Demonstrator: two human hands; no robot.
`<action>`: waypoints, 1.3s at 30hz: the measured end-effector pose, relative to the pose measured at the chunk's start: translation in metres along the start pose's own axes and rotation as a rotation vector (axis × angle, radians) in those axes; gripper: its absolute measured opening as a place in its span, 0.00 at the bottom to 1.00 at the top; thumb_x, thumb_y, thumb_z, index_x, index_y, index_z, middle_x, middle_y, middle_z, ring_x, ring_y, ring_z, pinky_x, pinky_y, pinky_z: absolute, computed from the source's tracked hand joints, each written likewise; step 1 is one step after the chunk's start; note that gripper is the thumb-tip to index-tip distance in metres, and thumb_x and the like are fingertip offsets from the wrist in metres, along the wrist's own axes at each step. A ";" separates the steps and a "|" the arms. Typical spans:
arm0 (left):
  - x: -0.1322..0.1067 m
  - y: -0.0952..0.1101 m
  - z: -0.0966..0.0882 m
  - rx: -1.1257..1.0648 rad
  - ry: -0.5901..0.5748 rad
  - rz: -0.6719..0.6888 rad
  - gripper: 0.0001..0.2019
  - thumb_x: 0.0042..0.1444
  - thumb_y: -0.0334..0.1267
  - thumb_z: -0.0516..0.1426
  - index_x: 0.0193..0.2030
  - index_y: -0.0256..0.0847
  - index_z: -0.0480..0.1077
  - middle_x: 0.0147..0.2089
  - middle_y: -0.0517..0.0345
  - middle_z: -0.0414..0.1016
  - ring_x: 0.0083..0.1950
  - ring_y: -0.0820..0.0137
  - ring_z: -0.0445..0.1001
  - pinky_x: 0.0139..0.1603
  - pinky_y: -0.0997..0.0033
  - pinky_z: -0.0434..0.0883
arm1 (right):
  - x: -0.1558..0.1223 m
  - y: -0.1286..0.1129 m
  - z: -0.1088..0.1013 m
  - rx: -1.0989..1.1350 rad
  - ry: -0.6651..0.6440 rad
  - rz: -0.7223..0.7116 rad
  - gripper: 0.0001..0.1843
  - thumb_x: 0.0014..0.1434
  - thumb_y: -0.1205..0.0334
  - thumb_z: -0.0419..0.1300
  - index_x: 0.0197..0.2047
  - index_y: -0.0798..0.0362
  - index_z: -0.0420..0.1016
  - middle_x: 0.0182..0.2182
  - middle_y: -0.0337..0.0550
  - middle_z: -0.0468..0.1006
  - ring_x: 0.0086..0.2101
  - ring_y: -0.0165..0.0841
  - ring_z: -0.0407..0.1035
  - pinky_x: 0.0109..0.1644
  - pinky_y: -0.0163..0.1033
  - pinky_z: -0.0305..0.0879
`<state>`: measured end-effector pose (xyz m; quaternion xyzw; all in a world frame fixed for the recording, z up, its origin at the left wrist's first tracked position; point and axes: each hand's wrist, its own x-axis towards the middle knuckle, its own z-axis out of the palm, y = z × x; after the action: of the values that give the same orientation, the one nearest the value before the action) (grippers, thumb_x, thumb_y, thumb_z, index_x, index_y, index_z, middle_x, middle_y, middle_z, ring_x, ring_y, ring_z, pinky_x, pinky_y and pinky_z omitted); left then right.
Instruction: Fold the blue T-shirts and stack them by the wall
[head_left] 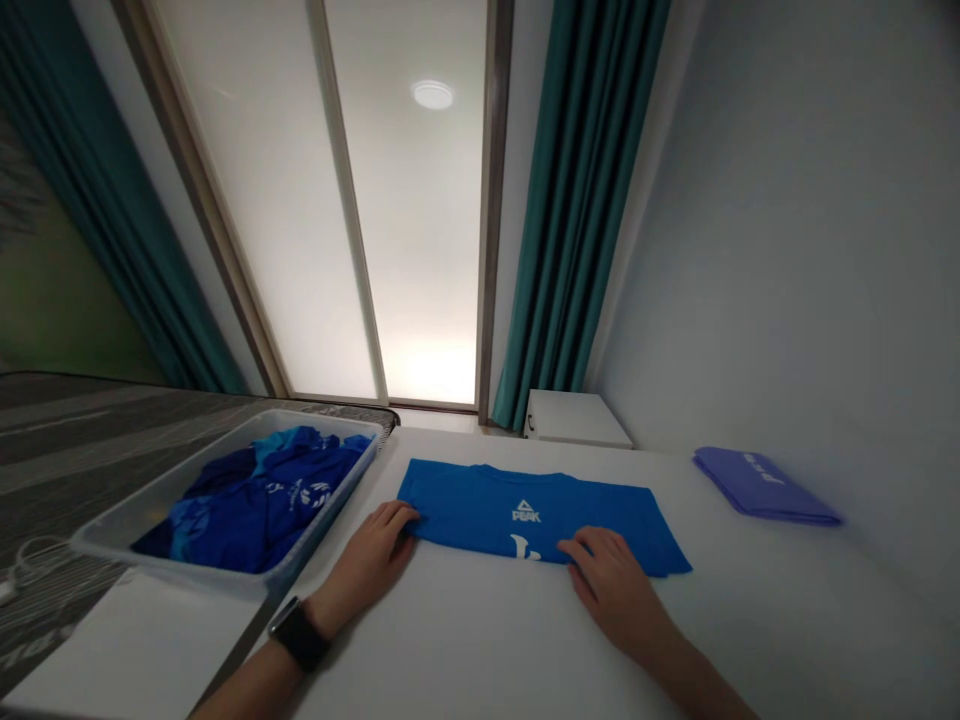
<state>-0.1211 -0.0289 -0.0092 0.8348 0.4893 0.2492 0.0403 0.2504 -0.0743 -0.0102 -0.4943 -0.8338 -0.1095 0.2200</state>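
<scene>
A bright blue T-shirt [525, 505] with a white logo lies folded into a long strip on the white table [480, 640]. My left hand [371, 555], with a dark watch on its wrist, rests flat on the shirt's near left corner, fingers stretched out. My right hand [611, 580] lies flat on the shirt's near edge towards the right, fingers spread. Neither hand holds anything.
A clear plastic bin [225, 580] with several crumpled blue garments stands at the left on a dark striped surface. A folded purple garment [761, 485] lies at the table's far right by the wall. A small white cabinet [574, 420] stands behind the table, between teal curtains.
</scene>
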 end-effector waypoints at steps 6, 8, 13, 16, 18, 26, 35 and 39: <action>-0.001 0.003 -0.002 0.044 -0.006 0.011 0.09 0.61 0.30 0.53 0.46 0.44 0.70 0.51 0.50 0.72 0.52 0.59 0.70 0.53 0.57 0.69 | 0.059 -0.052 0.023 0.003 -0.091 -0.173 0.11 0.58 0.70 0.60 0.43 0.49 0.70 0.40 0.43 0.75 0.42 0.39 0.70 0.46 0.44 0.64; -0.001 0.004 -0.004 0.093 -0.024 0.027 0.09 0.61 0.30 0.53 0.46 0.45 0.70 0.50 0.51 0.71 0.52 0.60 0.69 0.53 0.57 0.67 | 0.067 -0.053 0.031 -0.040 -0.105 -0.208 0.09 0.58 0.73 0.59 0.39 0.49 0.70 0.37 0.41 0.75 0.40 0.38 0.70 0.45 0.44 0.64; -0.001 0.007 -0.008 0.154 -0.085 0.039 0.10 0.62 0.28 0.52 0.45 0.45 0.70 0.49 0.54 0.71 0.51 0.61 0.69 0.52 0.58 0.65 | 0.067 -0.050 0.043 -0.147 -0.068 -0.285 0.14 0.56 0.81 0.54 0.35 0.51 0.68 0.35 0.40 0.75 0.38 0.38 0.71 0.46 0.44 0.64; -0.009 0.015 -0.010 0.178 -0.130 0.035 0.10 0.61 0.27 0.52 0.44 0.45 0.69 0.48 0.54 0.71 0.51 0.61 0.68 0.53 0.57 0.65 | 0.058 -0.053 0.044 -0.160 -0.052 -0.313 0.16 0.54 0.83 0.54 0.36 0.51 0.69 0.36 0.41 0.76 0.39 0.38 0.71 0.47 0.44 0.64; -0.020 0.024 -0.014 0.188 -0.165 0.026 0.10 0.60 0.27 0.52 0.43 0.45 0.69 0.47 0.54 0.71 0.50 0.60 0.68 0.52 0.57 0.65 | 0.048 -0.057 0.043 -0.153 -0.054 -0.334 0.16 0.53 0.82 0.54 0.36 0.51 0.69 0.36 0.42 0.76 0.39 0.39 0.71 0.47 0.45 0.64; -0.035 0.043 -0.049 -0.063 -0.131 -0.015 0.09 0.60 0.31 0.50 0.42 0.44 0.70 0.42 0.54 0.74 0.45 0.62 0.70 0.50 0.58 0.65 | 0.041 -0.069 0.007 0.147 -0.281 -0.178 0.10 0.58 0.75 0.55 0.34 0.50 0.71 0.35 0.40 0.76 0.37 0.37 0.71 0.45 0.43 0.63; 0.036 0.016 -0.040 -0.377 0.017 -0.151 0.09 0.62 0.35 0.51 0.41 0.40 0.73 0.38 0.56 0.77 0.39 0.66 0.74 0.43 0.68 0.69 | 0.110 -0.078 0.011 0.350 -0.324 -0.131 0.13 0.65 0.72 0.50 0.44 0.52 0.74 0.41 0.44 0.76 0.42 0.37 0.68 0.48 0.43 0.62; 0.033 0.003 -0.022 -0.419 0.036 -0.188 0.08 0.61 0.34 0.51 0.42 0.39 0.72 0.39 0.54 0.77 0.40 0.66 0.74 0.43 0.68 0.69 | 0.132 -0.093 0.027 0.343 -0.262 -0.185 0.14 0.65 0.73 0.50 0.45 0.52 0.73 0.42 0.45 0.75 0.44 0.37 0.66 0.50 0.43 0.60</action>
<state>-0.1157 -0.0070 0.0230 0.7544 0.5031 0.3552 0.2271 0.1070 -0.0062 0.0321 -0.3811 -0.9034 0.0790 0.1798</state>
